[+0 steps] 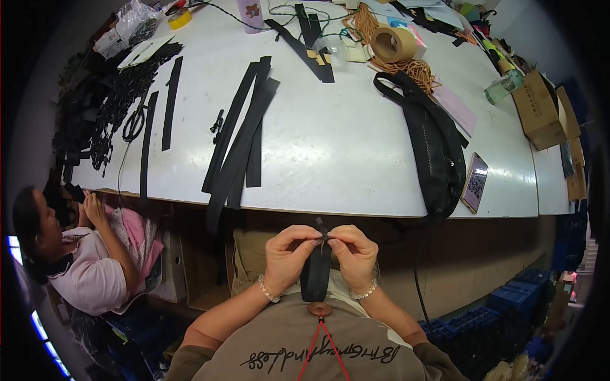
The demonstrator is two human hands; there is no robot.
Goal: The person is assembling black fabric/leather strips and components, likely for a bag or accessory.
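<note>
Just in front of my body, near the table's front edge, both hands pinch one end of a black zipper tape (316,276). My left hand (286,257) has thumb and fingertips closed on its left side. Opposite it, my right hand (354,255) pinches from the right, and the fingertips nearly meet. A small dark piece sticks up between them; its details are too small to make out. The rest of the tape hangs down in a loop. More long black tapes (244,140) lie crossed on the table, with small black zipper sliders (217,126) beside them.
A black bag (435,146) and a phone (475,183) lie at the table's right. Tape rolls (394,44), brown cord and a bottle (503,86) are farther back. Many small black parts (108,108) heap at left, where another person (95,267) sits working.
</note>
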